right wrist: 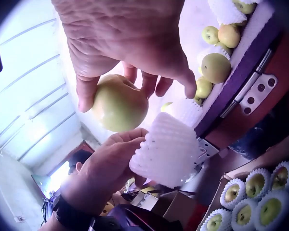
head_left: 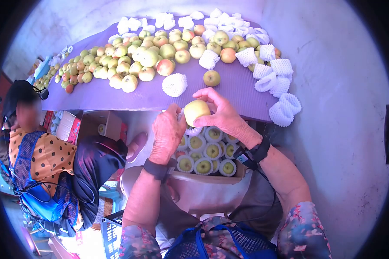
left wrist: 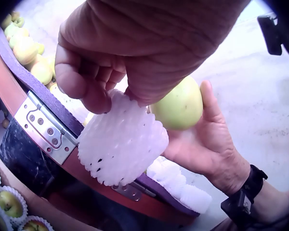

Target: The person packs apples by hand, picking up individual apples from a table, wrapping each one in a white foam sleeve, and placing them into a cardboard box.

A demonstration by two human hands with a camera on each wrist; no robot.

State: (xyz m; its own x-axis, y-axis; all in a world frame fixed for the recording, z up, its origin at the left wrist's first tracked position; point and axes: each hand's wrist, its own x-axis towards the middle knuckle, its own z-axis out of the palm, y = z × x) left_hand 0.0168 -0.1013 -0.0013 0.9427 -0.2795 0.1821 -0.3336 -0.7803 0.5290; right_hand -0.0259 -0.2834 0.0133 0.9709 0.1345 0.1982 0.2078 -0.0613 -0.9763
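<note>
My right hand (head_left: 224,114) holds a yellow-green apple (head_left: 196,113) between thumb and fingers, just over the table's front edge. Beside it, my left hand (head_left: 168,131) pinches a white foam net sleeve (left wrist: 123,139) by its edge. In the right wrist view the foam net hangs close below the apple (right wrist: 119,103), apart from it. Below both hands stands a cardboard box (head_left: 207,178) with rows of apples, each in a foam net. A lone apple (head_left: 211,78) and a foam net (head_left: 174,85) lie on the purple-covered table (head_left: 116,98) in front of the hands.
A large heap of apples (head_left: 149,58) covers the table's middle and left. White foam nets (head_left: 282,67) lie along its right end and back edge. Another person (head_left: 43,151) sits at the left near open cartons (head_left: 100,125). A wall rises at the right.
</note>
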